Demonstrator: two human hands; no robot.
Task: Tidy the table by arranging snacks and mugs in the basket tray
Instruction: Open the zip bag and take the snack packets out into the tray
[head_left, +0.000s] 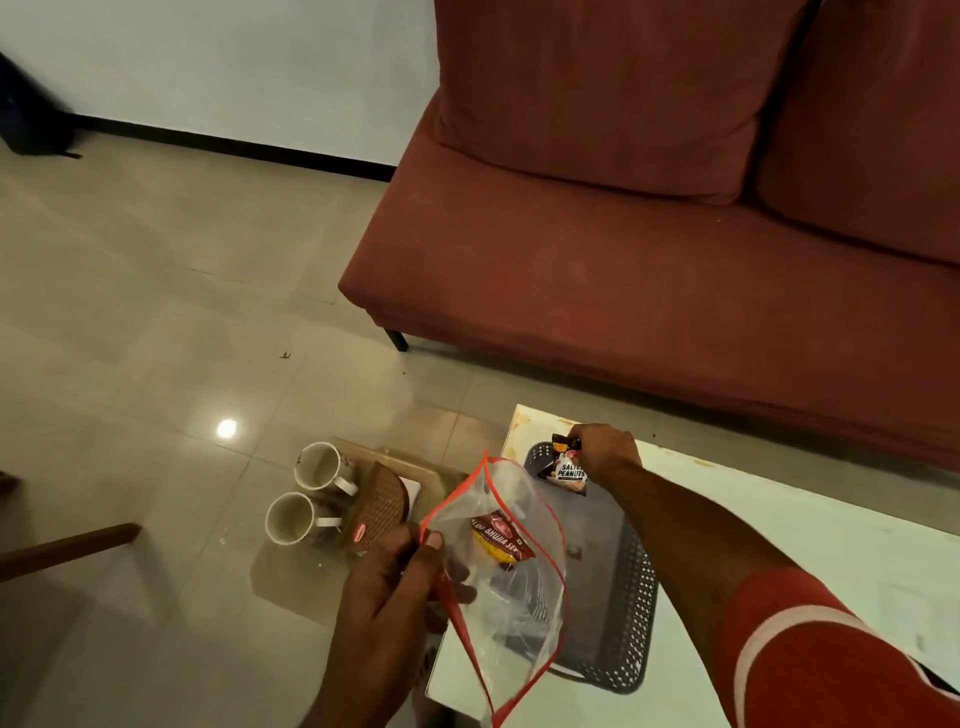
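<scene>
Those peanuts (569, 467) hang over the tray (631, 623)!
Your right hand (605, 449) pinches their top, above the far end; left hand (384, 582) grips the bag (514, 571).

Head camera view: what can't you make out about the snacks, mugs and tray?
All in the head view.
Snack packet in the clear bag: label upside down behind creased film, only partly readable.
Basket tray: left side hidden behind the bag.
Peanuts packet: top corner covered by the right hand and its grip.
Far mug and near mug: side prints too small and blurred.
</scene>
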